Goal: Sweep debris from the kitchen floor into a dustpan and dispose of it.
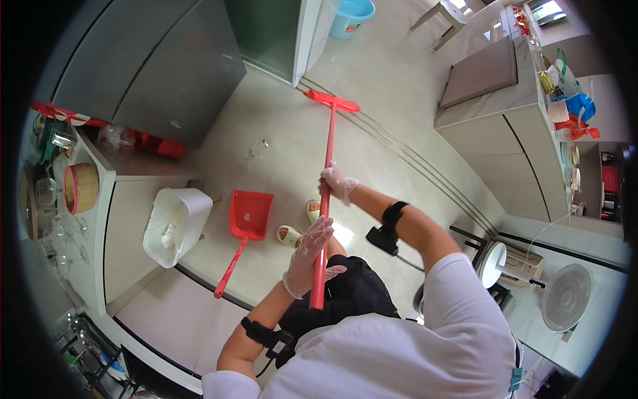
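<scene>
A red broom's handle [329, 144] runs from near my body up to its red bristled head [333, 101], which lies on the floor at the metal door tracks. My gloved right hand [339, 183] is closed around the middle of the handle. Lower down, my gloved left hand [306, 257] has its fingers extended, with the handle crossing in front of its palm. A red dustpan [250, 213] lies on the floor to the left, its handle towards me. Beyond it are small clear fragments [259, 148], perhaps glass.
A white bin [192, 209] with some waste inside stands left of the dustpan, beside a cabinet with glasses on top. A grey cabinet [184, 65] and a glass door frame [297, 45] stand ahead. Beyond the tracks are a blue bucket [344, 25] and a stool [451, 16].
</scene>
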The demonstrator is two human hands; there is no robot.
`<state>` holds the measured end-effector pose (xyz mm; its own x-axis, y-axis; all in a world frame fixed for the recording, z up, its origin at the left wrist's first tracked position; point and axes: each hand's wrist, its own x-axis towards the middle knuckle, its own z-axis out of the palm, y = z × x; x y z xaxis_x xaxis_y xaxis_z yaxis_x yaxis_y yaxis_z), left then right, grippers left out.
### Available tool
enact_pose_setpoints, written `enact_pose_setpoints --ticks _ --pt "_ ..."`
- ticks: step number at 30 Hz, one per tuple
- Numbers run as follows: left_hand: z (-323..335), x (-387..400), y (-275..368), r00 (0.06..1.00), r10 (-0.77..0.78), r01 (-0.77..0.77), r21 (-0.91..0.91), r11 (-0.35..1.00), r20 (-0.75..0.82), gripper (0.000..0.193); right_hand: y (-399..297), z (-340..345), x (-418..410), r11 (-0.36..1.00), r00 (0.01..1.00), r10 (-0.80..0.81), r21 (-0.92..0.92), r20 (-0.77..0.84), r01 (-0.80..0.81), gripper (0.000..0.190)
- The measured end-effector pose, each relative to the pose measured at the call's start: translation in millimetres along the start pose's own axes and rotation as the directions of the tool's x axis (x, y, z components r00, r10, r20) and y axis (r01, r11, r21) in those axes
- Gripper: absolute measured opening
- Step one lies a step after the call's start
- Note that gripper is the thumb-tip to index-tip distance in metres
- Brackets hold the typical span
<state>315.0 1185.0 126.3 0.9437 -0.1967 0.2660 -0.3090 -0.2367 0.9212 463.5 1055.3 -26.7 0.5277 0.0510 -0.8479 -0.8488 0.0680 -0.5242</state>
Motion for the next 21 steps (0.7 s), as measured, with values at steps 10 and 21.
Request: enact_pose_setpoints --ticks 10,21 --pt "-51.4 -34.3 16.3 0.985 -0.027 -0.007 -0.191 0.982 -0.171 0.012 87.4 49.8 111.0 0.571 0.987 -0.141 -0.808 0.082 0.149 0.007" --pt "-160.0 -98.5 100.2 0.908 -0.165 0.019 -0.356 0.934 -0.386 0.029 51.8 116.3 -84.4 0.916 0.985 0.154 0.363 0.078 -0.172 0.008"
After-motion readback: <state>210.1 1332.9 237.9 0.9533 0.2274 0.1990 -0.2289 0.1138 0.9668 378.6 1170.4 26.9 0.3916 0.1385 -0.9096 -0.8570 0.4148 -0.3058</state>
